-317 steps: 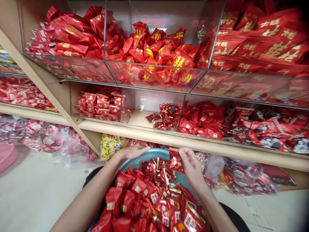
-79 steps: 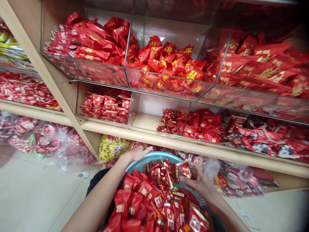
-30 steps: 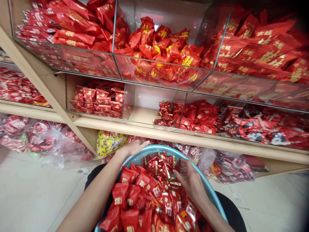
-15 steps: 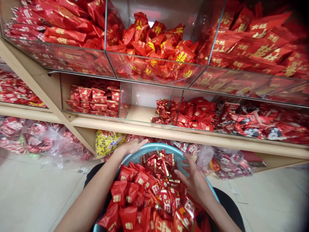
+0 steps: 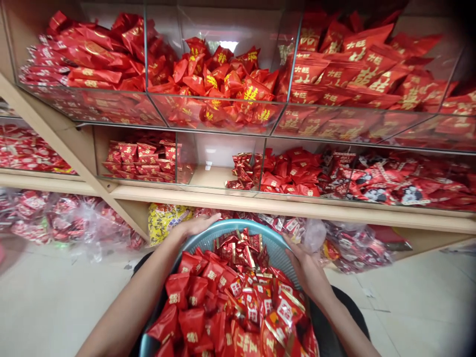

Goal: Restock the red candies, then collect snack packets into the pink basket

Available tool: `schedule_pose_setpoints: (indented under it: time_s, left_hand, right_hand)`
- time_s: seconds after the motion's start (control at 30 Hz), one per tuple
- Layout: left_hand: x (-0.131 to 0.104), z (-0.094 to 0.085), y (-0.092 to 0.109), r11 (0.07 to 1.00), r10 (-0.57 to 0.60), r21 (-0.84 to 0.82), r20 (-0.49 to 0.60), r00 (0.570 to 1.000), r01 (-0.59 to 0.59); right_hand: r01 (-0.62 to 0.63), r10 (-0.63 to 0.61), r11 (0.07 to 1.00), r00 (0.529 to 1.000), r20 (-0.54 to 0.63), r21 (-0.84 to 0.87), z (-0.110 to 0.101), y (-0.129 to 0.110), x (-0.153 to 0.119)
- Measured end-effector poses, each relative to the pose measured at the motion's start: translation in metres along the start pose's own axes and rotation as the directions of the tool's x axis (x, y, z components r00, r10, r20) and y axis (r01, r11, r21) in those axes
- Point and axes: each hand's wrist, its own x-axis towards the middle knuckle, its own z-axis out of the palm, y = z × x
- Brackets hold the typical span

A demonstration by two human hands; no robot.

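A light-blue plastic basket [image 5: 245,224] rests between dark-clothed legs, tilted toward me and heaped with small red-wrapped sweets [image 5: 215,292]. A cluster of shiny dark-red sweets with gold edges [image 5: 243,248] lies at its far end. My left hand [image 5: 195,226] holds the rim at the far left, fingers stretched along the outside. At the right, my right hand [image 5: 307,265] grips the rim, with the thumb near the inner wall and the other fingers partly hidden outside. No loose sweet shows in either hand.
Ahead stands a wooden shelf [image 5: 223,201] with clear bins of red packets [image 5: 128,158]. One lower bin holds a few gold-edged sweets [image 5: 243,171]. Below lie a yellow bag [image 5: 167,220] and clear plastic bags of sweets [image 5: 357,243] near the tiled floor [image 5: 405,297].
My right hand has moved from over the sweets inside the basket outward to its right rim. My left hand stays on the rim. The view has shifted slightly.
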Motion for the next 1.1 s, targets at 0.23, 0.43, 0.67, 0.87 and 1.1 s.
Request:
schedule_pose_setpoints:
  time_s: [0.23, 0.43, 0.67, 0.87, 1.1]
  left_hand:
    - [-0.050, -0.010, 0.000, 0.968, 0.019, -0.250, 0.094, 0.995, 0.005]
    - [-0.100, -0.001, -0.031, 0.988, 0.093, -0.109, -0.158, 0.983, -0.111]
    - [-0.092, 0.011, -0.041, 0.978, 0.169, -0.105, -0.124, 0.978, -0.183]
    - [-0.068, 0.011, -0.029, 0.929, 0.069, -0.361, -0.049, 0.996, -0.082]
    - [-0.040, 0.014, -0.013, 0.865, -0.001, -0.502, 0.003, 1.000, 0.002]
  right_hand:
    - [0.007, -0.008, 0.995, 1.000, -0.010, -0.095, -0.008, -0.006, -0.005]
    - [-0.054, 0.066, 0.979, 0.996, 0.053, -0.197, -0.017, -0.014, -0.009]
    - [-0.078, 0.115, 0.935, 0.989, 0.088, -0.345, -0.023, -0.018, -0.012]
    - [0.016, 0.015, 0.882, 0.998, 0.062, -0.470, -0.016, 0.005, -0.033]
    - [0.024, -0.030, 0.933, 0.999, -0.012, -0.359, -0.021, 0.024, -0.065]
